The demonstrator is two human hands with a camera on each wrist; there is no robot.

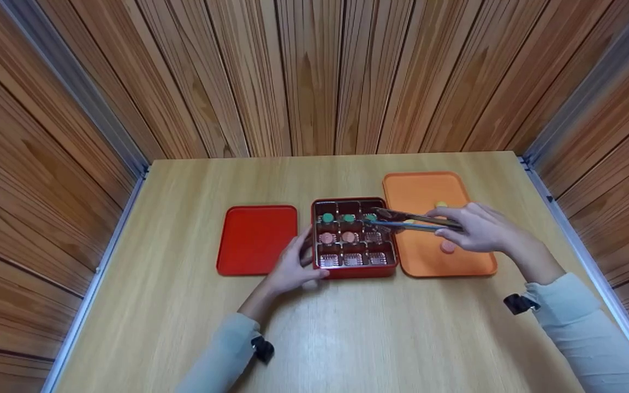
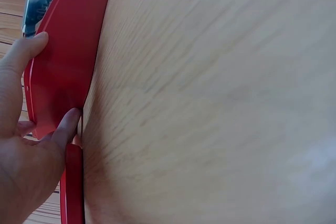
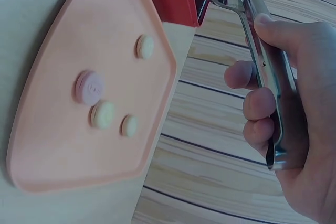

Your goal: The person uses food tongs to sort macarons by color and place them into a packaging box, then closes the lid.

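Note:
A red box (image 1: 355,273) with a clear divided insert stands in the middle of the table. Green macarons (image 1: 349,218) fill its second row of cells, with pink macarons (image 1: 326,238) in front of them. My left hand (image 1: 291,267) holds the box's front left corner, thumb on the front wall (image 2: 68,51) and fingers along the left side. My right hand (image 1: 478,226) grips metal tongs (image 3: 273,72), thumb on one arm and fingers round the other. Their tips reach over the box's right column, beside a green macaron; I cannot tell whether they pinch anything.
An orange tray (image 1: 423,188) lies right of the box, bearing a pink macaron (image 3: 89,87) and several cream-yellow macarons (image 3: 102,114). Left of the box lies a flat red lid or tray (image 1: 254,240). Wood-panelled walls (image 1: 314,82) enclose the table at the back and both sides.

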